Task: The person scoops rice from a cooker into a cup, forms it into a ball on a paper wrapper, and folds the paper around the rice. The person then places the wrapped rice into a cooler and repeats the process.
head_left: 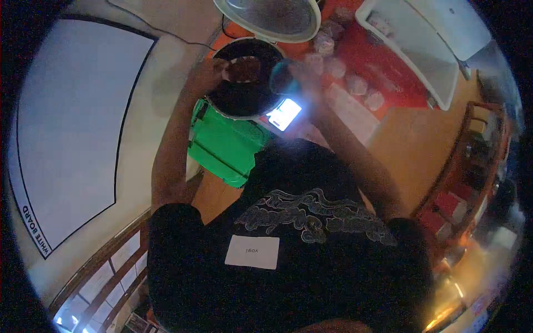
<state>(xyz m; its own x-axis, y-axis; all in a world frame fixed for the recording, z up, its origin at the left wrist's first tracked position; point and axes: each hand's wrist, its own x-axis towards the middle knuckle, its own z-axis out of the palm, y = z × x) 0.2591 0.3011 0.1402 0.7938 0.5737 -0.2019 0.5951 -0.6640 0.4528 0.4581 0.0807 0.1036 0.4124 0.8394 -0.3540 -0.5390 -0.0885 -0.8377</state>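
A round dark pot [244,100] with a pale rim stands near the top middle, its lid [269,19] raised behind it. My left hand [212,76] is at the pot's left side, fingers closed at the end of a brown, rounded piece [243,70] with pale edges that lies over the pot's mouth. What this piece is, I cannot tell. Over the right rim, my right hand [305,80], smeared by motion, is around a bluish cup-like thing [284,77]. Just below that hand glows a bright phone-like screen [285,114].
A green crate-like box [230,141] sits in front of the pot. Several clear wrapped lumps [355,85] lie on the red surface [383,66] to the right, near a white open bin [413,47]. A whiteboard [72,122] is at left; a shelf [463,172] stands at right.
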